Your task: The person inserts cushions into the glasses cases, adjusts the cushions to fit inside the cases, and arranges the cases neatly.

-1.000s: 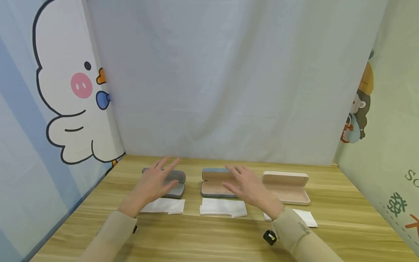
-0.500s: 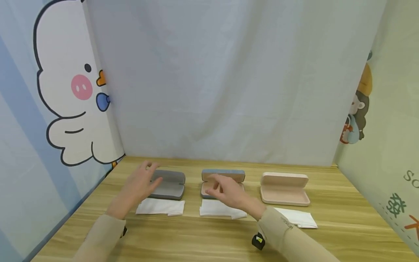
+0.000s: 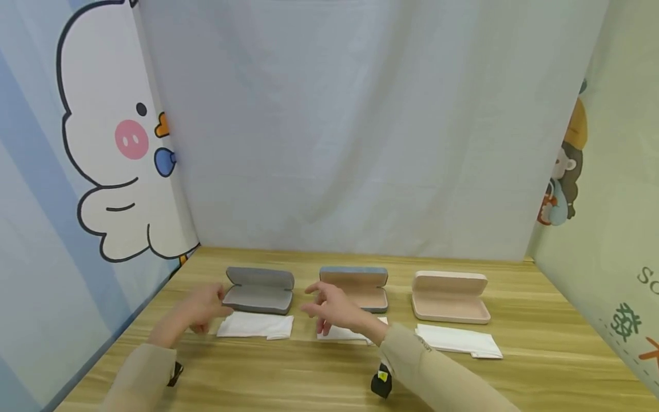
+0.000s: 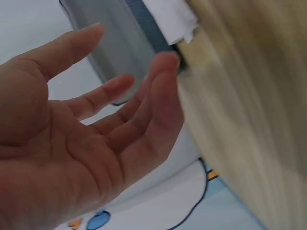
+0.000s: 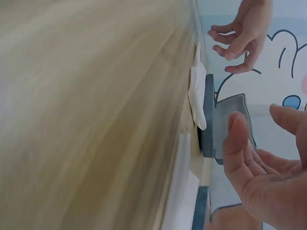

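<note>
My left hand (image 3: 198, 309) hovers just left of the open gray glasses case (image 3: 259, 296), with its fingers loosely bent and nothing between them. Below that case lies a folded white cloth (image 3: 255, 325). Above the middle cloth (image 3: 350, 334) and partly covering it is my right hand (image 3: 334, 306), holding nothing, its fingers relaxed. Behind the right hand stands an open glasses case with a blue shell and pink lining (image 3: 355, 280). In the left wrist view the fingers (image 4: 165, 96) curve loosely, apart from the gray case. The right wrist view shows both hands in the air.
A cream glasses case (image 3: 450, 303) stands open on the right, with a third folded white cloth (image 3: 459, 340) before it. Everything lies on a wood-grain table (image 3: 288, 372). A pale curtain (image 3: 334, 126) hangs behind, and printed panels (image 3: 118, 189) flank the table.
Both hands have moved left and nearer the front edge. The left hand has come off the gray case's front, and the right now covers part of the middle cloth. The cases and cloths stay put.
</note>
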### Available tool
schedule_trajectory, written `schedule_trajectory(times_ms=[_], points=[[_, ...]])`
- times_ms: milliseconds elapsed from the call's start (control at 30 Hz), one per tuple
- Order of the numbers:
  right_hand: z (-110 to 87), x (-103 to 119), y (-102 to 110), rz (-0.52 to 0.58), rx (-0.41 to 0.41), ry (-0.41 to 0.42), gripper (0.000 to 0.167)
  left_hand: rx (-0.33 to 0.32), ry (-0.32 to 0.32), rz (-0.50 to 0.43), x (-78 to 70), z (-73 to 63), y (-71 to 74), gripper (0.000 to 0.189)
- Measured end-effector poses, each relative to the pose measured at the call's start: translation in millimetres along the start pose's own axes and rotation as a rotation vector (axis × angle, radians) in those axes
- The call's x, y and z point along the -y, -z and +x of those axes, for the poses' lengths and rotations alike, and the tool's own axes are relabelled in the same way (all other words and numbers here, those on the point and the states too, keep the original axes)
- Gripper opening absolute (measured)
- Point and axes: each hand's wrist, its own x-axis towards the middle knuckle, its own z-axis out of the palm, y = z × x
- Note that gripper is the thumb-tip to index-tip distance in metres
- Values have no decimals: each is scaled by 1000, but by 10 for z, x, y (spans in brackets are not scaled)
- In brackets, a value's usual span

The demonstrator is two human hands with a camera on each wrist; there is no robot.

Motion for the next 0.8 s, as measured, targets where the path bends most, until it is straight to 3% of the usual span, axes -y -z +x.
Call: schedule_trajectory(times_ms=[133, 300, 633, 800], points=[[72, -10, -166, 189, -17, -106, 60, 122, 138, -215, 118, -39, -49, 46], [135, -18, -310, 276, -64, -163, 67, 180, 170, -311, 193, 5, -91, 53], [139, -16, -474, 271, -83, -280, 73, 180, 187, -412, 254, 43, -162, 52], [139, -34, -552, 258, -89, -300, 60, 164, 202, -439, 241, 29, -186, 48]])
